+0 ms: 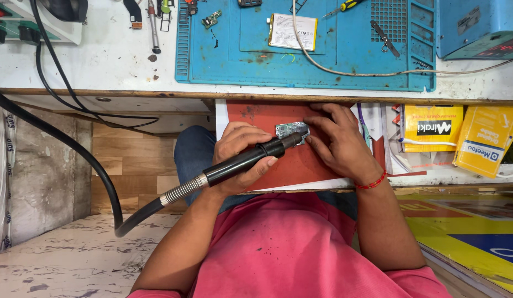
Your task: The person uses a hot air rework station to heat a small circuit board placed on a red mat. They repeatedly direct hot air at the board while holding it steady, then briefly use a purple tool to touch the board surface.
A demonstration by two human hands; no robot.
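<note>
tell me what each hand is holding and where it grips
The left hand grips the black hot-air wand around its handle. The right hand pins the small circuit board at its right edge with its fingertips.

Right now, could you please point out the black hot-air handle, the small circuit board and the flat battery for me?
black hot-air handle [242, 162], head view, mid-barrel.
small circuit board [289, 130], head view, bare top face.
flat battery [292, 31], head view, centre of its label.

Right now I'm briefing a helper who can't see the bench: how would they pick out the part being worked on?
Start at the big blue work mat on the white bench, then drop to the red pad on the pulled-out shelf below. Between the left hand, gripping a black hot-air wand, and the right hand lies a small green-and-silver circuit board, the only bare electronics there.
</note>
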